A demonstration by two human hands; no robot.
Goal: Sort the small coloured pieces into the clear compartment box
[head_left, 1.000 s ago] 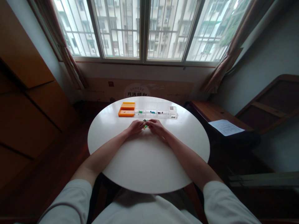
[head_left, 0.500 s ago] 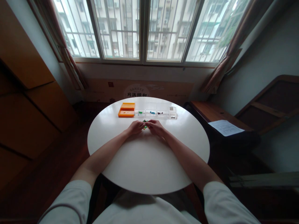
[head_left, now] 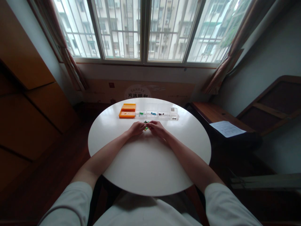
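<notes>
Between my two hands, over the far half of the white round table (head_left: 145, 163), is a small cluster of green, dark and yellow-orange building pieces (head_left: 146, 127). My left hand (head_left: 137, 128) has its fingers closed on the cluster from the left. From the other side my right hand (head_left: 156, 128) pinches it, fingertips almost meeting those of the left. Fingers cover much of the cluster, so its exact shape is hidden. Just beyond the hands stand a row of clear compartments (head_left: 143, 116) with small green, blue and dark red pieces.
At the row's left end sits an orange tray (head_left: 127, 117) with a few tiny pieces. A clear box (head_left: 173, 110) is at its right end. A paper sheet (head_left: 227, 129) lies on a wooden bench (head_left: 216, 111) to the right. A printed carton (head_left: 164, 89) stands behind the table.
Almost nothing differs. Both hands stay at the same spot around the cluster, with at most a slight shift of the fingers.
</notes>
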